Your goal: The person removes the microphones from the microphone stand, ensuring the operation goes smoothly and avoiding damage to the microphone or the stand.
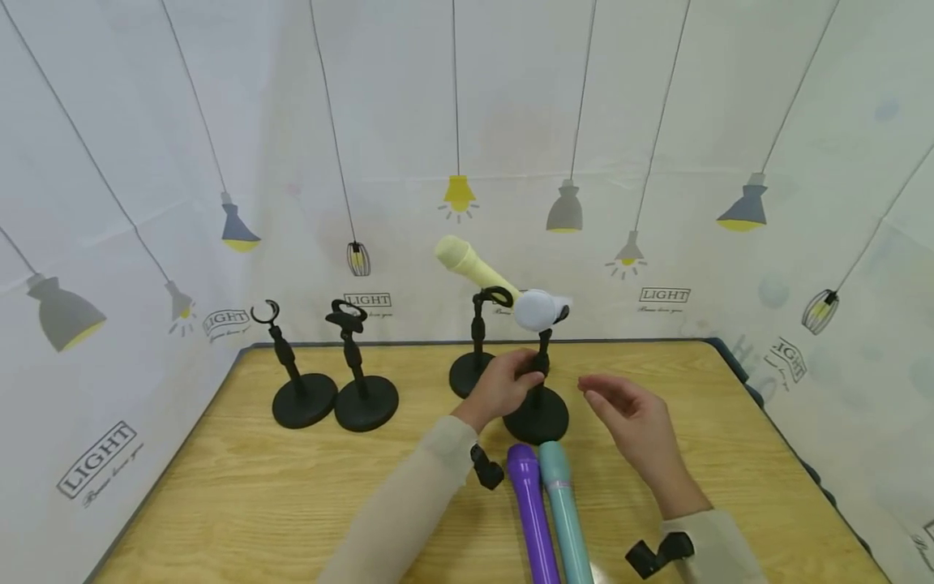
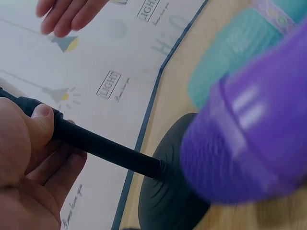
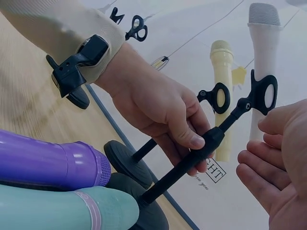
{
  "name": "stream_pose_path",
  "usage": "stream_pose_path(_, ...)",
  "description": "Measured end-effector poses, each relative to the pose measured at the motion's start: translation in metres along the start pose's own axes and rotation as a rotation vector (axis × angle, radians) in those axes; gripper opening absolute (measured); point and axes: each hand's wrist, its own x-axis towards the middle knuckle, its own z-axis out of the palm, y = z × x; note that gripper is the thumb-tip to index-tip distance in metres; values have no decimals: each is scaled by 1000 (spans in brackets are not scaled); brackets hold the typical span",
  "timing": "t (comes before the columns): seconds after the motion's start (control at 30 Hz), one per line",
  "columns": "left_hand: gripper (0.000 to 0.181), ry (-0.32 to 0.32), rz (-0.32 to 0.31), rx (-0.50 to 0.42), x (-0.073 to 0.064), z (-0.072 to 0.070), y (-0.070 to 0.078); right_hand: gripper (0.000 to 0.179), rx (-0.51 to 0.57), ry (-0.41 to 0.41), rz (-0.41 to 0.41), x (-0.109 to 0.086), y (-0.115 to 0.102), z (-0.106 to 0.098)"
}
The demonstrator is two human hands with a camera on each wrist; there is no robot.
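Observation:
My left hand (image 1: 502, 389) grips the pole of a black desktop microphone stand (image 1: 537, 418), thumb on one side and fingers behind it. A white microphone (image 3: 264, 43) sits in that stand's clip, its head toward me in the head view. To the right of the stand, my right hand (image 1: 636, 422) is raised with relaxed fingers, holding nothing. Its fingers come near the lower part of the white microphone in the right wrist view. Just behind stands another stand (image 1: 467, 375) with a pale yellow microphone (image 1: 474, 264) tilted in its clip.
A purple microphone (image 1: 533, 511) and a teal microphone (image 1: 565, 511) lie side by side on the wooden table (image 1: 241, 495), in front of the held stand. Two stands with bare clips, one left (image 1: 304, 401) and one beside it (image 1: 367, 404), stand at the back left. A printed curtain encloses the table.

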Motion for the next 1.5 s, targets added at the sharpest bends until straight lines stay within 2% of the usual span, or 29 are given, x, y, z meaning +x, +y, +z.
stream_pose_path(0.13,33,-14,3,-9,-4,-9,-9,27,29,-22,10,0,-2,4)
stream_pose_path(0.27,30,-25,40,5,-7,-17,-14,28,50,-45,16,0,-3,7)
stream_pose_path(0.4,26,-50,67,-54,-12,-22,-16,28,48,-50,2,-1,-1,10)
stream_pose_path(0.5,27,-69,65,-128,-17,-26,-20,27,37,-50,-7,-1,1,12)
stream_pose_path(0.63,28,-87,57,-183,-22,-31,-23,27,33,-49,-13,-1,0,13)
stream_pose_path(0.83,30,-101,32,-195,-31,-38,-26,28,44,-49,5,-1,-1,14)
stream_pose_path(1.17,34,-100,30,-236,-48,-51,-35,28,48,-61,-4,-3,-4,17)
stream_pose_path(1.5,28,-149,30,-252,-69,-68,-39,27,24,-84,-2,-5,-6,21)
